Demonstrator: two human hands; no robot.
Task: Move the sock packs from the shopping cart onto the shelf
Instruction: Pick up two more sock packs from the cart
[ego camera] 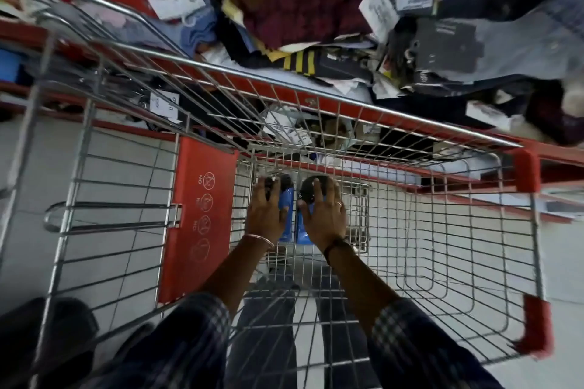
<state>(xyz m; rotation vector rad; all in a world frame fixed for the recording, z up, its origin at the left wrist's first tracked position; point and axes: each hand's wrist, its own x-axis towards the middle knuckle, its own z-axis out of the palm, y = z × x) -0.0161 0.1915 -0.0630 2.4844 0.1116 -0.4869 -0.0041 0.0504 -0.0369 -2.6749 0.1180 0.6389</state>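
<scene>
Both arms reach down into a wire shopping cart (442, 230) with red plastic corners. My left hand (267, 215) lies on a sock pack (287, 215) with a blue card and dark socks at its far end. My right hand (324, 218) covers a second sock pack (304, 232) of the same kind right beside it. Each hand's fingers curl over the dark top of its pack. The two packs lie side by side on the cart's floor. Beyond the cart's far rim runs the red-edged shelf (341, 106), heaped with sock packs and clothing.
The red child-seat flap (199, 218) with warning icons stands left of my hands. Piled packs and garments (300, 16) fill the shelf top. A lower shelf level (395, 148) holds more packs behind the cart wall. Light floor tiles (474, 230) show through the wires.
</scene>
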